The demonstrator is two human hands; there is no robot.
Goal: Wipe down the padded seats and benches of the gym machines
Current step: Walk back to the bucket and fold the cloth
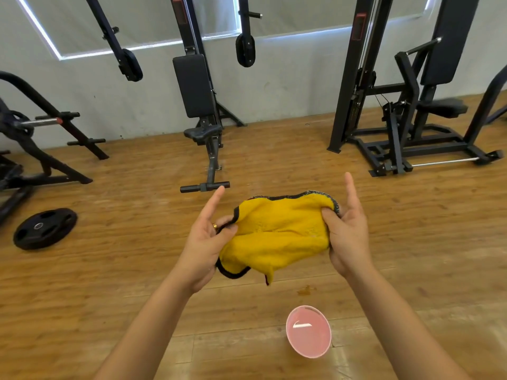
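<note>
**Over the wood floor, cloth held between two hands**

Out in the middle of the room, the person is holding a yellow cloth [279, 234] up in front of them, well above the floor [109, 270]. The left hand [204, 239] is pinching the cloth's dark-trimmed left edge with the thumb, and its forefinger is sticking out straight. A ring [214, 226] is showing on that hand. The right hand [348, 234] is gripping the cloth's right edge, with the thumb pressing into the yellow face and the forefinger pointing up. Its other fingers are hiding behind the fabric. The cloth is sagging between the two hands, bunched and creased, with one corner hanging down at the bottom.

Below the hands, a pink tub [308, 334] is sitting on the floor, and something pale is glinting inside it. A small wet patch [304, 290] is lying on the boards just beyond the tub.

Ahead, by the wall, a machine is standing with its black back pad [193, 86] upright and its small seat [203, 132] below. To the right, another machine is showing a tall pad [450, 37] and a seat [444, 106]. Neither hand is touching any of these pads, and all of them are well apart from the cloth. Off to the left, a weight plate [45, 228] is lying flat on the floor.
</note>
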